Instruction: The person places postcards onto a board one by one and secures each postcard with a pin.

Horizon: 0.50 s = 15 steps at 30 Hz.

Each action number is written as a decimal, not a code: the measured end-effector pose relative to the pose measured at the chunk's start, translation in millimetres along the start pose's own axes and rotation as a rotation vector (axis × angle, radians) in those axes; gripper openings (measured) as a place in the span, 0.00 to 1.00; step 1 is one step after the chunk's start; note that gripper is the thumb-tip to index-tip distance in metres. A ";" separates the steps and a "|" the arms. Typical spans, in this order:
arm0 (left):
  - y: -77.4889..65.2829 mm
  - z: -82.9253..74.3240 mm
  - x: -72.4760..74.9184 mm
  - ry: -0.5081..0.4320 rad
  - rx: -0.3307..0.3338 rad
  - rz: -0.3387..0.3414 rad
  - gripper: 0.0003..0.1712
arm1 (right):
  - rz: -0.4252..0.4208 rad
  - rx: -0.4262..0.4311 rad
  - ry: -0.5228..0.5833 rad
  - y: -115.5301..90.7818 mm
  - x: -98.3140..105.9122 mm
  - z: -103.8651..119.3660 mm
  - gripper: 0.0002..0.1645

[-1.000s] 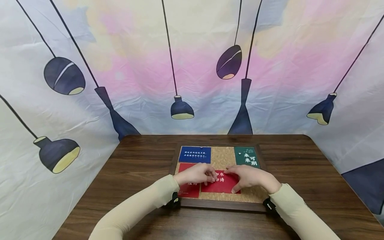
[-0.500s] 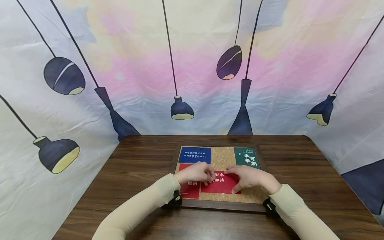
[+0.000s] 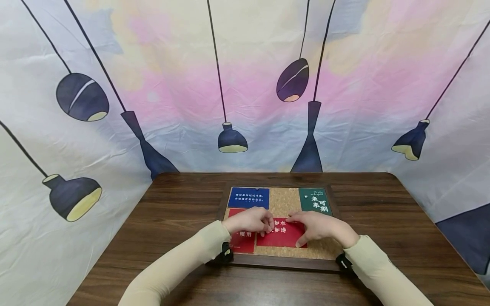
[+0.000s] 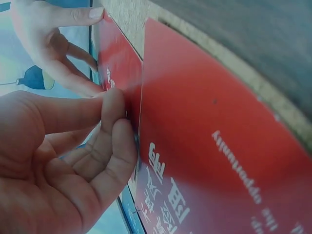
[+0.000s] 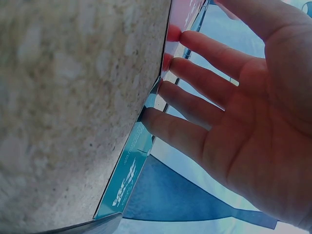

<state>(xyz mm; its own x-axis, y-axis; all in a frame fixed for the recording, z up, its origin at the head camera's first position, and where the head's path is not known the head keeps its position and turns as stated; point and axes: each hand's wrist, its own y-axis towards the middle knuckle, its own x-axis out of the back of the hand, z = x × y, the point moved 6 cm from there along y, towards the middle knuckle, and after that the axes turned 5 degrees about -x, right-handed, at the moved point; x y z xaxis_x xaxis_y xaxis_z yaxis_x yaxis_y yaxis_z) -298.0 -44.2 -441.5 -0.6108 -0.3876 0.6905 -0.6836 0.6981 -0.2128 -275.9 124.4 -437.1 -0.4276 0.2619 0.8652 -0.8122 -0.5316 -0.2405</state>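
Note:
A red card (image 3: 283, 239) with white writing lies on a framed corkboard (image 3: 284, 200). My left hand (image 3: 250, 220) is at its left edge. In the left wrist view the thumb and forefinger pinch together close against the card, and the small pin between them is almost wholly hidden. My right hand (image 3: 320, 224) spans the card's right end, fingertips at the upper edge and thumb at the lower right corner. Its fingers (image 5: 195, 73) are stretched out in the right wrist view. Another red card (image 4: 195, 107) sits just left, partly beneath my left hand.
A blue card (image 3: 249, 197) occupies the board's upper left corner. At the upper right is a green card (image 3: 311, 206) with a small pin (image 3: 306, 196). The board lies on a dark wooden table (image 3: 183, 212), before a cloth backdrop (image 3: 260, 106) printed with lamps.
My left hand has shifted very slightly left, uncovering a little more of the writing on both red cards. My right hand stays at the same spot on the card.

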 end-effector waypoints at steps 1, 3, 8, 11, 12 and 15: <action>0.3 0.1 -0.2 0.003 0.005 0.002 0.07 | 0.000 0.001 0.000 0.2 -0.2 -0.2 0.42; 0.6 -0.7 -0.4 0.008 0.012 0.007 0.07 | -0.002 0.003 -0.003 0.4 -0.4 -0.4 0.42; 2.5 -4.2 -0.2 0.043 0.018 0.025 0.08 | -0.004 0.003 -0.007 0.4 -0.5 -0.1 0.42; 3.9 -6.1 0.0 0.076 0.018 0.039 0.08 | -0.001 -0.003 -0.003 0.0 -0.2 0.3 0.42; 4.4 -6.5 0.1 0.087 0.019 0.043 0.07 | 0.000 -0.006 -0.001 -0.1 -0.1 0.4 0.42; 5.6 -6.6 0.2 0.106 0.027 0.049 0.06 | 0.005 -0.015 0.003 -0.2 0.1 0.4 0.43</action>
<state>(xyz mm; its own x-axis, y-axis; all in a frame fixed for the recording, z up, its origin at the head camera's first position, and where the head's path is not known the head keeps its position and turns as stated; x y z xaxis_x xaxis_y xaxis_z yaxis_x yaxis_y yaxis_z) -299.4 -36.4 -438.0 -0.5987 -0.2865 0.7479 -0.6656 0.6974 -0.2656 -275.6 124.3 -436.8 -0.4330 0.2618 0.8625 -0.8157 -0.5210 -0.2513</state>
